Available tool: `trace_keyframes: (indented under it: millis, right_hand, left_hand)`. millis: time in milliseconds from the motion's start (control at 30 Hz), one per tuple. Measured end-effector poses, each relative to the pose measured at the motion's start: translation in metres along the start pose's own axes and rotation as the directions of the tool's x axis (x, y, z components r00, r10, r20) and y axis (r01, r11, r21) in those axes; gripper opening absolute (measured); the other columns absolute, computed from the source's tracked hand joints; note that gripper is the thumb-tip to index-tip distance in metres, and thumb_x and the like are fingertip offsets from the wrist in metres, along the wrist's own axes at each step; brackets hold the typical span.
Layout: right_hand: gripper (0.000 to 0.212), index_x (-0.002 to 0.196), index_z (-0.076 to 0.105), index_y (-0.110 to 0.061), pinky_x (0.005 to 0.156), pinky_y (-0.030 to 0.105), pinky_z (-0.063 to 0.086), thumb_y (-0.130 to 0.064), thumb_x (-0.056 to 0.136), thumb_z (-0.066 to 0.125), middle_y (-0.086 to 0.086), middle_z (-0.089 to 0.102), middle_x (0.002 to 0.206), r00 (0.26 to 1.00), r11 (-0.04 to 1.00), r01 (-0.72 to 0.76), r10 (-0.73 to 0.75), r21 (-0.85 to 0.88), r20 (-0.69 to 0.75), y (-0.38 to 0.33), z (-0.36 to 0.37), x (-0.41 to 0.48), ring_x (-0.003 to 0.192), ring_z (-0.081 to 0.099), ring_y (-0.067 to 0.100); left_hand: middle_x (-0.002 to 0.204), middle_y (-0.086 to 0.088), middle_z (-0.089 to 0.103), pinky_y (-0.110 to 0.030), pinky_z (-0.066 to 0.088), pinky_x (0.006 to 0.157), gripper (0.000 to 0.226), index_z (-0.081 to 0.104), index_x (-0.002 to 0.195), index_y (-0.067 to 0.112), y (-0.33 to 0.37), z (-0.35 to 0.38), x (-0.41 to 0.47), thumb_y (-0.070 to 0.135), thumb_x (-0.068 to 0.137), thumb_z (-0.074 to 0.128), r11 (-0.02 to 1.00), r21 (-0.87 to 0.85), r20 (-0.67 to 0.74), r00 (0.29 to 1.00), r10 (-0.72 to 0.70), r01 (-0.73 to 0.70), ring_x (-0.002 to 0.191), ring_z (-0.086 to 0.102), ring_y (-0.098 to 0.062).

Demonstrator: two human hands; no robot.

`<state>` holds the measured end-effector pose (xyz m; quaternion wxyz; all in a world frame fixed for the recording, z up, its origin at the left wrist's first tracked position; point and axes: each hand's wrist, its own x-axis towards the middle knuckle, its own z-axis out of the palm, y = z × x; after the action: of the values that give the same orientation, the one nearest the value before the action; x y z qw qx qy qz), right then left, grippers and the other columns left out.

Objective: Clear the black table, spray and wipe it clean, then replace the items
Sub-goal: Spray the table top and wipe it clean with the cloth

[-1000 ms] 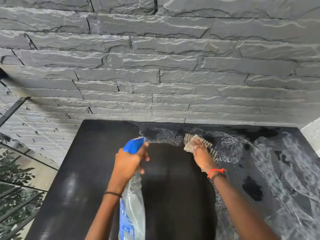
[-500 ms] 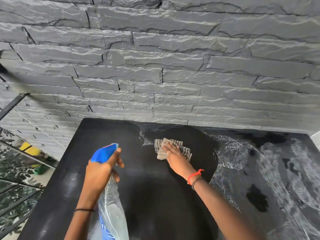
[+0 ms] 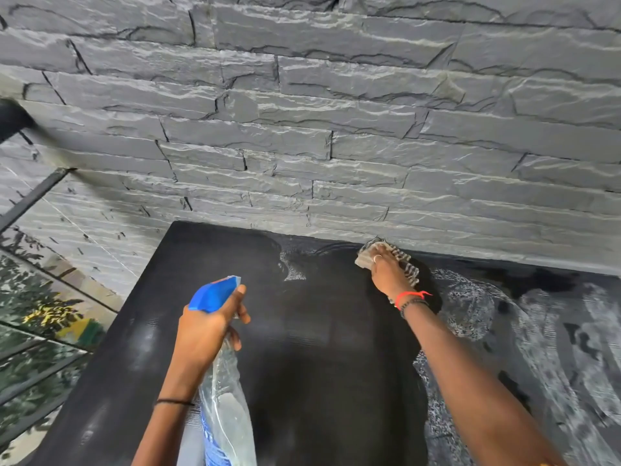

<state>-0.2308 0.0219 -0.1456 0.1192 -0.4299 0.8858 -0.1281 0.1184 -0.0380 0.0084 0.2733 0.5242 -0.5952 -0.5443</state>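
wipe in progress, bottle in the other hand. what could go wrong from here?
1. White foam streaks cover the black table's right side; a centre-only wipe may let them dry as residue.
2. The right hand presses the cloth at the far edge, against the rough stone wall; it may snag or smear there.
3. The left hand holds the spray bottle over wiped surface; drips may re-wet it.

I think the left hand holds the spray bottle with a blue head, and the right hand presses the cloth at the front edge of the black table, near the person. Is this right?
Not quite. The head view shows the right hand pressing the cloth at the back edge of the black table, against the stone wall. The left hand does hold the spray bottle.
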Motion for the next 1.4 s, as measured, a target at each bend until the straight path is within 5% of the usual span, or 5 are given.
trace_keyframes:
  millis: [200,467,800,1200,1400]
  right_hand:
    - [0.057,0.143,0.03,-0.002,0.117,0.041,0.012,0.003,0.087,0.038,0.019,0.02,0.153,0.999,0.999,-0.028,0.027,-0.033,-0.025,-0.028,0.012,-0.002,0.143,0.013,0.03]
    - [0.056,0.148,0.021,-0.01,0.114,0.021,-0.009,0.001,0.094,0.032,0.002,0.008,0.157,0.894,0.897,0.442,-0.441,0.004,0.079,-0.067,0.042,-0.081,0.145,0.003,0.014]
    - [0.055,0.148,0.022,-0.01,0.118,0.03,0.0,0.003,0.094,0.028,0.006,0.007,0.158,0.989,0.991,0.133,-0.133,0.0,0.066,-0.062,0.016,-0.01,0.145,0.004,0.017]
    - [0.056,0.148,0.019,-0.009,0.111,0.022,-0.011,0.0,0.095,0.034,0.004,0.008,0.157,0.813,0.819,0.573,-0.57,0.009,0.121,-0.141,0.061,-0.063,0.146,0.004,0.017]
    - [0.052,0.146,0.026,-0.012,0.119,0.035,0.008,-0.005,0.095,0.037,0.003,0.015,0.156,0.916,0.92,0.391,-0.387,-0.026,0.102,-0.087,0.04,-0.052,0.145,0.01,0.014]
  left_hand:
    - [0.065,-0.004,0.067,-0.032,0.044,0.06,0.035,0.06,0.064,0.011,0.001,-0.013,0.002,0.034,0.091,0.063,0.999,0.031,-0.031,0.999,0.016,-0.015,0.035,0.049,-0.024]
    - [0.063,-0.003,0.066,-0.03,0.042,0.054,0.035,0.06,0.066,0.009,0.004,-0.01,0.005,0.033,0.091,0.063,1.0,-0.016,-0.034,0.999,0.005,-0.005,0.036,0.049,-0.024]
    - [0.065,-0.005,0.067,-0.028,0.043,0.051,0.026,0.064,0.076,0.013,0.0,-0.026,0.013,0.033,0.091,0.063,1.0,-0.031,-0.039,0.999,0.0,-0.001,0.037,0.049,-0.023]
    - [0.063,-0.004,0.066,-0.029,0.041,0.052,0.033,0.062,0.068,0.01,-0.01,-0.046,0.026,0.035,0.089,0.065,0.998,-0.044,-0.059,0.997,-0.048,0.046,0.037,0.049,-0.027]
    - [0.061,-0.003,0.065,-0.027,0.04,0.05,0.024,0.063,0.074,0.015,-0.008,-0.048,0.038,0.033,0.09,0.065,0.997,-0.075,-0.052,0.998,-0.031,0.028,0.036,0.048,-0.026]
